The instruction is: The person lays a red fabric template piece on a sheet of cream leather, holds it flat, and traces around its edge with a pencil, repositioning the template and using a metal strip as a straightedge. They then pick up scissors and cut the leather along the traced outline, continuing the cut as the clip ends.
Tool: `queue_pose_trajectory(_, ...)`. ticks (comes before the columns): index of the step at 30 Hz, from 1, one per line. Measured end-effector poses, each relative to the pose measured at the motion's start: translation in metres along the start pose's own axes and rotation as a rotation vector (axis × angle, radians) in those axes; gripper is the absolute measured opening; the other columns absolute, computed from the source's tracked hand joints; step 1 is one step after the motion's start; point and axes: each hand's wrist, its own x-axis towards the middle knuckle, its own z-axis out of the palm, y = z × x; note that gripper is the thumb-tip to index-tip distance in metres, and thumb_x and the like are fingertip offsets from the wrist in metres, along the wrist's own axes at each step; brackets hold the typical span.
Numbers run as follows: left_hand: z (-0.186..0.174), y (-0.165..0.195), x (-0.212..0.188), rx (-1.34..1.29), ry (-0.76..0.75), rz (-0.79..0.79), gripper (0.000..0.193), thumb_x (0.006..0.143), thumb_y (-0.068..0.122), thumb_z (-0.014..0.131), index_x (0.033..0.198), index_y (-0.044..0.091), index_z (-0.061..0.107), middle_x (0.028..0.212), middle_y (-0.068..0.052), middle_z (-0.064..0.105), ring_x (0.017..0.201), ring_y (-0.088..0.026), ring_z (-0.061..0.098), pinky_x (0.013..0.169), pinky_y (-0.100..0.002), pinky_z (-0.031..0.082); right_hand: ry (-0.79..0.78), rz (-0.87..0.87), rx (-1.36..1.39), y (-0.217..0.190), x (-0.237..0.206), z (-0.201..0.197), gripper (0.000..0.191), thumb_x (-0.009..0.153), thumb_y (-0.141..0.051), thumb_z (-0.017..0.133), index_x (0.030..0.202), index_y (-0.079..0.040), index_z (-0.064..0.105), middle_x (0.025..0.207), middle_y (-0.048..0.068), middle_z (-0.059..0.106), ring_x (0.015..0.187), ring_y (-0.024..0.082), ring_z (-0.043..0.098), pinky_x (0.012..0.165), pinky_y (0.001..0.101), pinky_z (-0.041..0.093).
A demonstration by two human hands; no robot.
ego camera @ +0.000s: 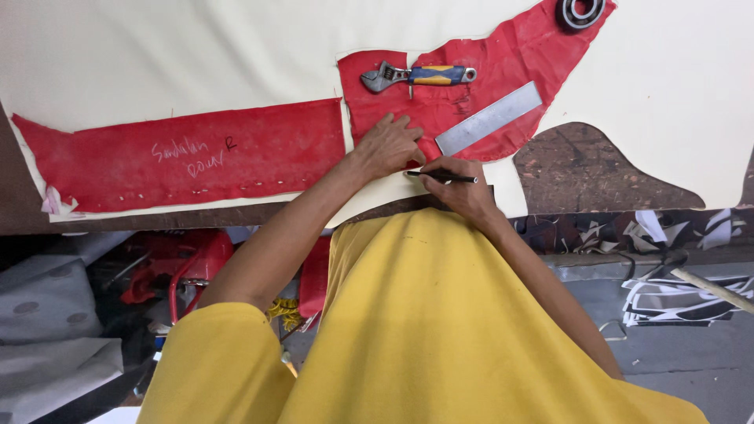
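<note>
My left hand (390,145) lies flat, fingers spread, on a red pattern piece (503,59) that rests on a cream sheet (196,55). My right hand (463,191) grips a black pen (441,177) held level, its tip at the lower edge of the red piece, just under my left hand. On the red piece lie an adjustable wrench (416,76) with a blue and yellow handle and a steel ruler (488,118). A second long red piece (181,161) with chalk writing lies to the left.
A round metal ring-shaped weight (580,11) sits on the far tip of the red piece. Bare worn tabletop (589,169) shows where the cream sheet is cut away. Under the table edge are red items, grey wrapped bundles (55,314) and offcuts (675,290) on the floor.
</note>
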Motion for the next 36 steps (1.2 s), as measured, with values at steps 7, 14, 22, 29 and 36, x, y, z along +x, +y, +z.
queue_pose_trajectory(7,-0.007,-0.006,-0.001,-0.006,-0.004,0.002,0.024,0.09,0.026,0.062,0.095,0.039,0.082,0.095,-0.003,0.065,0.1,-0.028,0.06,0.086,-0.047,0.046,0.077,-0.024,-0.056,-0.008,0.004,0.004,0.014,0.089,-0.01,0.078,0.101,-0.003,0.076,0.078,0.007,0.072,0.066,0.01,0.065,0.061,0.0266,0.052)
queue_pose_trajectory(14,-0.01,-0.013,0.003,-0.037,0.009,0.005,0.028,0.087,0.021,0.065,0.097,0.04,0.082,0.095,-0.004,0.065,0.099,-0.029,0.06,0.084,-0.045,0.046,0.175,0.102,-0.074,-0.004,-0.001,-0.023,0.012,0.089,-0.008,0.077,0.098,-0.001,0.075,0.077,0.008,0.074,0.067,0.01,0.067,0.061,0.0259,0.052)
queue_pose_trajectory(22,-0.011,-0.013,0.008,-0.046,-0.046,0.013,0.031,0.085,0.018,0.066,0.099,0.04,0.082,0.095,-0.004,0.065,0.1,-0.027,0.059,0.084,-0.046,0.046,0.196,0.111,-0.007,0.0,-0.01,-0.035,0.014,0.088,-0.008,0.077,0.099,0.0,0.073,0.085,0.006,0.077,0.075,0.008,0.072,0.069,0.0221,0.057)
queue_pose_trajectory(29,-0.004,-0.014,0.007,-0.061,0.0,0.006,0.031,0.084,0.017,0.065,0.096,0.04,0.082,0.098,-0.004,0.064,0.104,-0.029,0.059,0.088,-0.048,0.046,0.015,0.09,-0.016,-0.006,0.008,-0.01,0.019,0.087,-0.009,0.079,0.104,-0.002,0.077,0.084,0.011,0.077,0.073,0.012,0.071,0.066,0.0281,0.057)
queue_pose_trajectory(36,-0.005,-0.014,0.001,-0.083,-0.014,-0.005,0.023,0.083,0.026,0.065,0.091,0.04,0.082,0.1,-0.003,0.063,0.107,-0.029,0.056,0.093,-0.052,0.046,-0.151,-0.157,-0.031,-0.031,0.022,0.023,0.023,0.085,-0.009,0.078,0.107,-0.005,0.077,0.093,0.011,0.079,0.074,0.015,0.074,0.068,0.0297,0.056)
